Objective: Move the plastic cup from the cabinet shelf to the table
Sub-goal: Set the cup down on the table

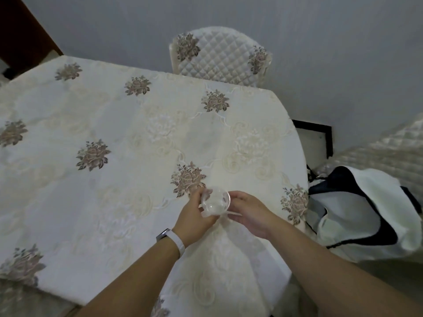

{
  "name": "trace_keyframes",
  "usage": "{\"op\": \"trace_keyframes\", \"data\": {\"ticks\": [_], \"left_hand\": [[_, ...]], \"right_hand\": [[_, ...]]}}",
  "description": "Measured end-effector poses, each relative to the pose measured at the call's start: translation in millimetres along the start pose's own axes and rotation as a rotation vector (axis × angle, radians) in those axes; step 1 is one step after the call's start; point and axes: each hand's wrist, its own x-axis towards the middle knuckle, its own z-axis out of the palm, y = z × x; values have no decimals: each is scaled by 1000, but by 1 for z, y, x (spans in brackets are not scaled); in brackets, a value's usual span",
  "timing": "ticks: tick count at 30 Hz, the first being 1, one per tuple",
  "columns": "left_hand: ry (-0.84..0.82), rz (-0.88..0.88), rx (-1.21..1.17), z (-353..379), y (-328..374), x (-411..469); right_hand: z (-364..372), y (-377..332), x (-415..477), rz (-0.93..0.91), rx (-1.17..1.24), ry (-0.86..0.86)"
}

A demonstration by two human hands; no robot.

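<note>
over table (pixel 114 133), near rt edge: clear plastic cup (pixel 215 202), tilted, gripped by left hand (pixel 194 218) w/ right hand (pixel 249 213) fingers closed at its rim. white bag (pixel 366 209) beside table.

No text, label, brand, number or sign can be read anywhere.

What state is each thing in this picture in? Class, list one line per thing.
Plastic cup: held over the table, tilted.
Left hand: gripping the cup.
Right hand: touching the cup's rim.
Table: covered by a flowered cloth.
Chair: pushed in, unoccupied.
Bag: slumped beside the table.
</note>
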Motion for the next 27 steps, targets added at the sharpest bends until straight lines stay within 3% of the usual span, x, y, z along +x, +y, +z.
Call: {"op": "trace_keyframes", "data": {"ticks": [17, 22, 27], "left_hand": [[13, -82, 20, 18, -16, 17], [5, -55, 105, 3, -20, 5], [140, -19, 257, -21, -15, -22]], "right_hand": [[-15, 20, 27, 46, 0, 63], [-28, 12, 18, -17, -222, 160], [-43, -6, -8, -192, -576, 210]]}}
